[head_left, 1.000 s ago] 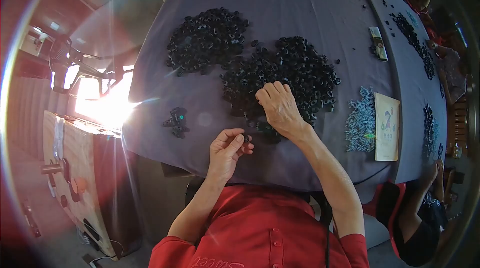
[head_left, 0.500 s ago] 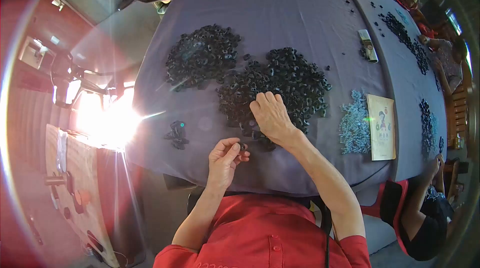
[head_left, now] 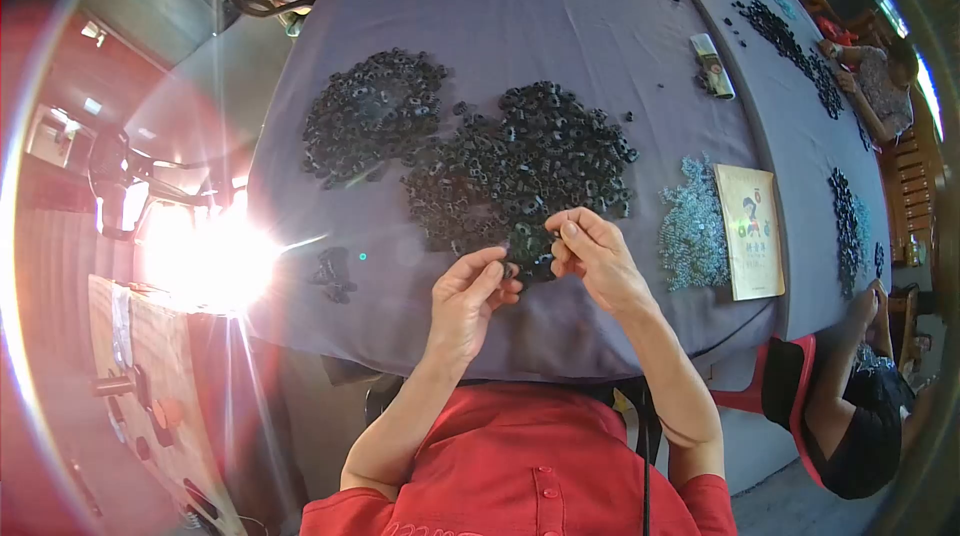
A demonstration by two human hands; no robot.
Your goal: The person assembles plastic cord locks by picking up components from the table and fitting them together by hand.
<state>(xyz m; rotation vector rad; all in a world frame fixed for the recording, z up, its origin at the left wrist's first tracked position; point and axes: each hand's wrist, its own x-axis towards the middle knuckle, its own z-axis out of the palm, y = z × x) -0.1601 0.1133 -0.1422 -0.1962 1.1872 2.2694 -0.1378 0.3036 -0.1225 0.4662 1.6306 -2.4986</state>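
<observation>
My left hand (head_left: 466,302) pinches a small black ring-shaped part (head_left: 510,270) between thumb and fingertips, just above the near edge of the cloth-covered table. Close by on the right, my right hand (head_left: 602,264) has its thumb and index finger pressed together; whatever is between them is too small to make out. Both hands are at the near side of a large heap of small black ring-like parts (head_left: 560,151). A second heap of black parts (head_left: 372,114) lies farther left. Several more black pieces (head_left: 333,274) form a little cluster left of my left hand.
Right of my hands lie a pile of pale blue pieces (head_left: 695,231) and a booklet (head_left: 750,233). A small packet (head_left: 712,66) lies farther back. Along the right side are more black parts (head_left: 795,51) and other people. Strong sunlight glares at left.
My right hand has left the heap, coming back towards my body and nearer my left hand. My left hand has shifted slightly right and up, still holding the black part.
</observation>
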